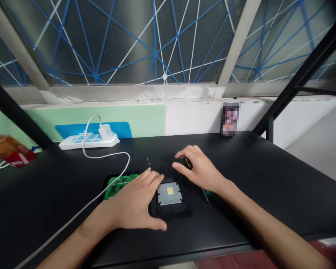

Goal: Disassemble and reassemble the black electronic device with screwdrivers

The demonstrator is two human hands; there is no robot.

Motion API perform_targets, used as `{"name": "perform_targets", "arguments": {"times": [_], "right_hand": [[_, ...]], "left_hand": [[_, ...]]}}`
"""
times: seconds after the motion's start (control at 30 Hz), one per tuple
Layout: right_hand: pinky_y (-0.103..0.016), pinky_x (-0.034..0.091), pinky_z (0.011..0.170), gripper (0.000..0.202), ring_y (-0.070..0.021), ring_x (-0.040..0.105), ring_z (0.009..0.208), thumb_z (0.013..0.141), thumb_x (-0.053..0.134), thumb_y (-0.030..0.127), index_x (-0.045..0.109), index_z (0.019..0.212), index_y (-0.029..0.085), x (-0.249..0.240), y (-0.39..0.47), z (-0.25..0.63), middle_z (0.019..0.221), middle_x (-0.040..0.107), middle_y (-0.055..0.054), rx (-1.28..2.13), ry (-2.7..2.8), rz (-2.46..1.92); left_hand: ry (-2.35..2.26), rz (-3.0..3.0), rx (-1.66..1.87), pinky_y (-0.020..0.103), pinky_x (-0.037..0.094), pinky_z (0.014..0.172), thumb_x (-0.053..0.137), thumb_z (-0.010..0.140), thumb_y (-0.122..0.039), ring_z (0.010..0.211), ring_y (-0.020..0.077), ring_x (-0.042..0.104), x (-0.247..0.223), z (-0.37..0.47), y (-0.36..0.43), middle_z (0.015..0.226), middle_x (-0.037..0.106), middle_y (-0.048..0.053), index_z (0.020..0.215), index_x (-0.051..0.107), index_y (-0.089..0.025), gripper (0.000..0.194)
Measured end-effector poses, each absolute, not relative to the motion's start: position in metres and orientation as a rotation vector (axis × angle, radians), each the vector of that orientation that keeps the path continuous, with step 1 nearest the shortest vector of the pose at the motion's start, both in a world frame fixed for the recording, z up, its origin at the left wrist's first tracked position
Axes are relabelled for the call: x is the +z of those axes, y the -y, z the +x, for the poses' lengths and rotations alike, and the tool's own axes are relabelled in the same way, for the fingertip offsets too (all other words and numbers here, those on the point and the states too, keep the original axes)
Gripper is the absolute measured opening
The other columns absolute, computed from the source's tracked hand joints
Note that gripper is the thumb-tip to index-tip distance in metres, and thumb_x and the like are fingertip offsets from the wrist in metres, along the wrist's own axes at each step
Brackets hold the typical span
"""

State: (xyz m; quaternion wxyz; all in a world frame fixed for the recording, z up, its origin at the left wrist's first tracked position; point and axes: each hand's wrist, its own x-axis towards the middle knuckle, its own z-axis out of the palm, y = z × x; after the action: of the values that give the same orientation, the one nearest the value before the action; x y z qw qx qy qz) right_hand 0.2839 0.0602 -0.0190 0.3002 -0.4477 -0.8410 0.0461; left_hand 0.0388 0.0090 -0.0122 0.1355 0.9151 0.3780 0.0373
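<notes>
A black device part with a silver metal plate [164, 194] lies on the black table, a small yellow square [170, 191] at the plate's middle. My left hand [137, 200] rests at its left side, fingers spread, thumb near the front edge. To the left, partly behind that hand, is a green circuit board [114, 186]. My right hand [197, 168] hovers right of and behind the plate, thumb and fingers apart. Under it a black and yellow tool handle [188, 163] shows in part, and a thin metal shaft [206, 197] sticks out below the palm.
A white cable [85, 203] runs from a plug on a white power strip [70, 142] across the left side. Tiny white bits [149, 162] lie behind the plate. A red package [15, 153] is far left; a pixelated object [230, 119] leans on the wall.
</notes>
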Motion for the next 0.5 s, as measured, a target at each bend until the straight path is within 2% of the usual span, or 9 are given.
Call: {"name": "perform_targets", "arguments": {"times": [0.1,0.23,0.37,0.5], "right_hand": [[-0.04,0.047,0.089,0.038,-0.0247,0.056,0.099,0.09,0.063,0.054,0.067,0.107,0.02,-0.012,-0.049,0.279,0.103,0.066,-0.007,0.36,2.474,-1.006],[-0.045,0.048,0.092,0.061,-0.0278,0.056,0.101,0.075,0.073,0.066,0.067,0.112,0.018,-0.011,-0.041,0.276,0.11,0.063,-0.01,0.426,2.616,-0.96],[-0.048,0.048,0.093,0.073,-0.0299,0.057,0.102,0.066,0.078,0.068,0.066,0.115,0.015,-0.01,-0.038,0.277,0.113,0.061,-0.012,0.424,2.696,-1.004],[-0.05,0.049,0.093,0.075,-0.0307,0.057,0.101,0.062,0.081,0.067,0.065,0.113,0.014,-0.008,-0.035,0.277,0.113,0.06,-0.013,0.408,2.753,-1.021]], "left_hand": [[-1.081,2.668,0.136,0.061,0.027,0.119,0.078,0.07,-0.067,0.138,0.0435,0.044,-0.014,0.037,-0.011,0.142,0.051,0.022,0.146,0.041,-0.009,0.102],[-1.017,2.687,0.225,0.061,0.027,0.119,0.077,0.07,-0.07,0.132,0.0415,0.049,-0.018,0.035,-0.013,0.136,0.055,0.018,0.144,0.042,-0.014,0.099],[-0.991,2.688,0.254,0.058,0.033,0.116,0.079,0.067,-0.071,0.127,0.0403,0.052,-0.019,0.034,-0.014,0.131,0.056,0.016,0.139,0.047,-0.015,0.097],[-0.971,2.664,0.278,0.056,0.039,0.111,0.08,0.067,-0.07,0.12,0.038,0.055,-0.017,0.035,-0.015,0.126,0.057,0.014,0.14,0.047,-0.016,0.096]]}}
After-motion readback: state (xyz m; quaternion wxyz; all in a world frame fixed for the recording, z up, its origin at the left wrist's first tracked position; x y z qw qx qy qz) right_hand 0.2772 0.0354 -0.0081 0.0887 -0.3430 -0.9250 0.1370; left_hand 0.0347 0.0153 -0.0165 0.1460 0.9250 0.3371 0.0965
